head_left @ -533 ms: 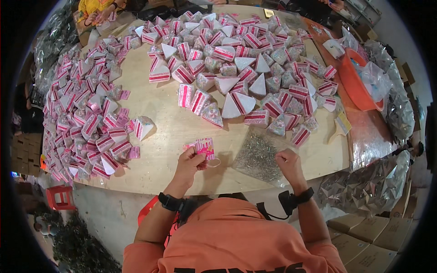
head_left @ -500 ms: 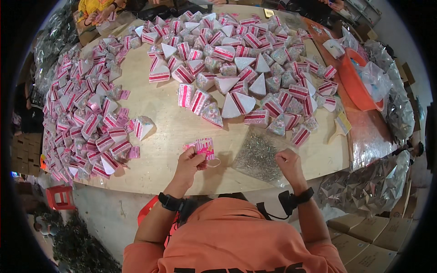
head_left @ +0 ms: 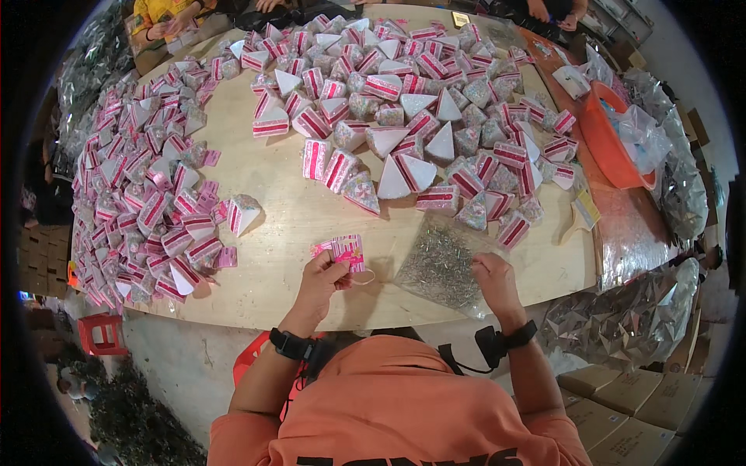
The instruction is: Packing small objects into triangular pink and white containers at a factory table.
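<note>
My left hand point(head_left: 319, 286) is closed round a pink striped hang tag point(head_left: 349, 252), gripping it between thumb and fingers. A thin pale string loop point(head_left: 365, 277) hangs beside the tag. To the right, a clear plastic bag point(head_left: 426, 273) lies flat, with many small metal pins point(head_left: 447, 260) in or on it. My right hand point(head_left: 500, 287) is at the bag's right side with its fingers pinched together; what they hold, if anything, is too small to make out. One toy cake slice point(head_left: 243, 213) with a speckled side and white face sits ahead of my left hand.
Cake slices with pink layers point(head_left: 385, 87) spread across the far table. Another heap with pink tags point(head_left: 155, 210) covers the left side. A brush point(head_left: 583, 217) lies at right, near an orange basin point(head_left: 614, 147). Other people's hands point(head_left: 159, 31) show at the far edge.
My right hand's fingers have shifted slightly over the bag's right side, still pinched. My left hand keeps the tag in almost the same place.
</note>
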